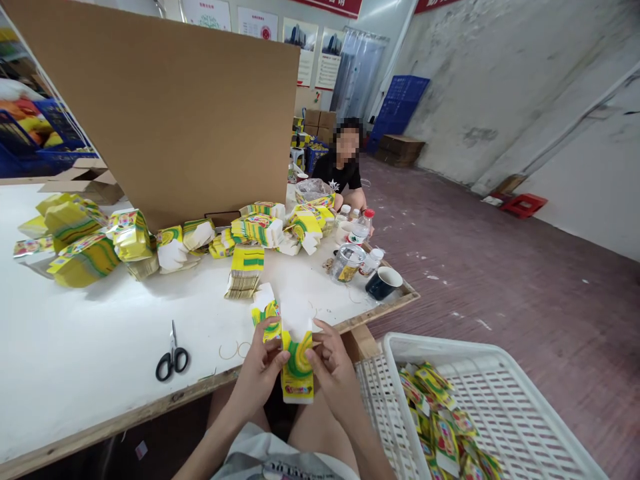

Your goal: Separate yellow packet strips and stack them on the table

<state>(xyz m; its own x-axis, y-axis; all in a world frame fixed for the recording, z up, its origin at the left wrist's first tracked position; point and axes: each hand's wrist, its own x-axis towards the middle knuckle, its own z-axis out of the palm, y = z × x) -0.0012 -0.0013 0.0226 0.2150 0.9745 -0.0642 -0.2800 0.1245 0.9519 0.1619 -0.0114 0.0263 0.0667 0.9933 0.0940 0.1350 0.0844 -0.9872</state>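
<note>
Between my two hands, over my lap at the table's front edge, is a yellow and green printed carton (298,367) with its white flaps pointing away from me. My left hand (263,363) pinches its left side, thumb on the printed face. On the opposite side my right hand (333,360) grips it the same way. Another carton (266,310) lies on the table just beyond my left fingers. Behind that stands a stack of flat cartons (245,270). Black-handled scissors (173,357) lie to the left, with thin bands (233,348) near them.
A white plastic basket (500,353) holding several cartons stands at right. Bundled cartons (83,240) line the table's back before a large cardboard sheet (190,113). A dark mug (384,283), jars and bottles crowd the right corner. A person (343,167) squats beyond the table.
</note>
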